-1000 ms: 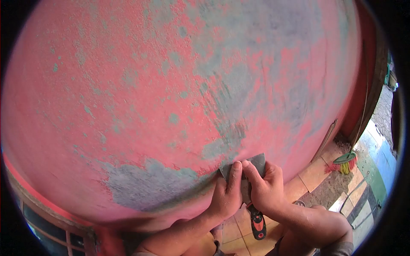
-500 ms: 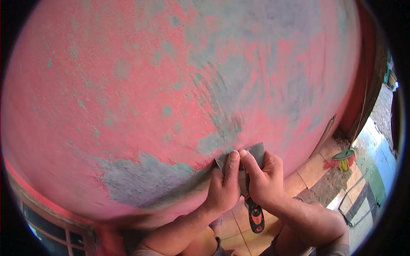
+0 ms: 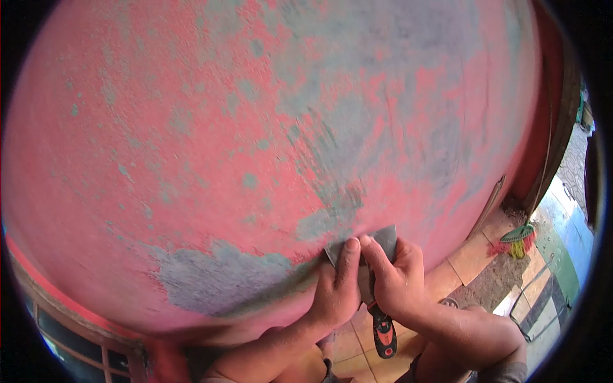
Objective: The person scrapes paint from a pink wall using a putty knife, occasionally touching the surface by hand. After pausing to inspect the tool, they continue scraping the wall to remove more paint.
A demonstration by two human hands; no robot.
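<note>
Both of my hands grip one putty knife (image 3: 384, 335) with a wide grey metal blade and a black-and-red handle. The blade's edge meets the wall (image 3: 211, 140), whose pink paint is worn through to grey and green patches. My left hand (image 3: 337, 290) is closed at the blade's left side, its thumb pressed along the metal. On the other side, my right hand (image 3: 399, 277) wraps the blade and neck, thumb also on the blade. The handle hangs down below the palms. A large bare grey patch (image 3: 217, 277) lies left of the blade.
A broom (image 3: 517, 239) with red and yellow bristles leans at the right, near dirt on the tiled floor (image 3: 469, 262). A window frame (image 3: 76, 345) shows at lower left. My bent legs are below my arms.
The putty knife and both hands sit slightly lower in view, and the wall has shifted a little with the camera. The grip looks the same.
</note>
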